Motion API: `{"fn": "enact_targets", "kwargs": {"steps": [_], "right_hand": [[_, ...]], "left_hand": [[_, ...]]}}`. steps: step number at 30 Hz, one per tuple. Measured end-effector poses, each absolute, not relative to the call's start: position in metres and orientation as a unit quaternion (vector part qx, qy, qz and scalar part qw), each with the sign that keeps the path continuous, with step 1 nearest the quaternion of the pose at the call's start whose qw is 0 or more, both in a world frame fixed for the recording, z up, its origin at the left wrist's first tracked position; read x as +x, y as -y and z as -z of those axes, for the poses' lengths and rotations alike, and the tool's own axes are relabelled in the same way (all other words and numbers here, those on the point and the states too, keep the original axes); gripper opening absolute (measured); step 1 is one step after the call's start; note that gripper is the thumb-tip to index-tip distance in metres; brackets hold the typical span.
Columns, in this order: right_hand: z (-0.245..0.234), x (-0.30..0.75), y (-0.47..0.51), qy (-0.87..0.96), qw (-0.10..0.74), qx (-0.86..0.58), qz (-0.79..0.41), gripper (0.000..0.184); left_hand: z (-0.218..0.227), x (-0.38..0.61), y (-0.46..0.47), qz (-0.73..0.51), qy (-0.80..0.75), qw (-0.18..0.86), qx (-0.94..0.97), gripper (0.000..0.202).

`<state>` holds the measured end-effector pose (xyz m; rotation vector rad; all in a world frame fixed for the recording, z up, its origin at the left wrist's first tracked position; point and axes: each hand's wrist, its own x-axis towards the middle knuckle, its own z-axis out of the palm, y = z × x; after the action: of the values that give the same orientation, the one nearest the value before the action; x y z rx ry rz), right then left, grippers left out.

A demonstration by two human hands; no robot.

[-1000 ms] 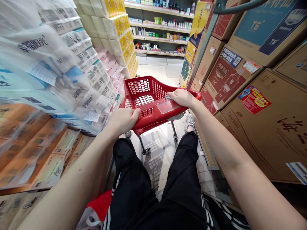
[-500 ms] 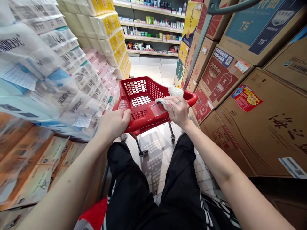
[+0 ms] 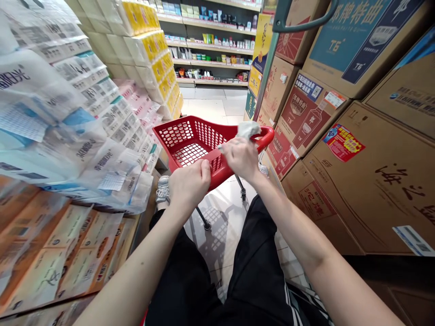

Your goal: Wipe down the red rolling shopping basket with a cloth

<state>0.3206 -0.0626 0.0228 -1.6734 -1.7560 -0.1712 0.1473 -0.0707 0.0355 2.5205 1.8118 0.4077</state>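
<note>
A red plastic shopping cart (image 3: 173,131) on wheeled legs stands between my legs, turned at an angle. My left hand (image 3: 190,183) is closed round the near left part of its handle rim, thumb on top. My right hand (image 3: 240,156), a little smeared by motion, presses a whitish cloth (image 3: 248,130) on the handle toward its right end. The cloth bunches up beyond my fingers. Through the lattice walls of the basket, its grid floor shows.
Wrapped tissue packs (image 3: 98,95) are piled at the left, above orange-and-white packs (image 3: 68,253). Cardboard cartons (image 3: 326,181) are stacked close on the right, beside a grey metal handle (image 3: 306,27). Shelves of toiletries (image 3: 214,45) stand ahead across the tiled floor (image 3: 207,106).
The cart has swung round, its near left corner coming right and toward me with my left hand. My right hand and the cloth remain on the handle, shifted slightly left.
</note>
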Motion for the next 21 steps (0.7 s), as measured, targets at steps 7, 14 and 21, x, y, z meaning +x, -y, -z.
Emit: {"fn": "enact_targets", "kwargs": {"steps": [7, 14, 21], "right_hand": [[-0.030, 0.339, 0.060, 0.759, 0.294, -0.581, 0.023, 0.050], [-0.043, 0.401, 0.010, 0.658, 0.164, -0.735, 0.009, 0.051], [-0.035, 0.413, -0.003, 0.705, 0.179, -0.686, 0.029, 0.046]], "left_hand": [[-0.033, 0.153, 0.085, -0.146, -0.515, 0.017, 0.844, 0.043], [-0.037, 0.159, 0.088, -0.149, -0.377, 0.114, 0.907, 0.046], [-0.017, 0.135, 0.014, -0.176, -0.382, 0.204, 0.884, 0.054]]}}
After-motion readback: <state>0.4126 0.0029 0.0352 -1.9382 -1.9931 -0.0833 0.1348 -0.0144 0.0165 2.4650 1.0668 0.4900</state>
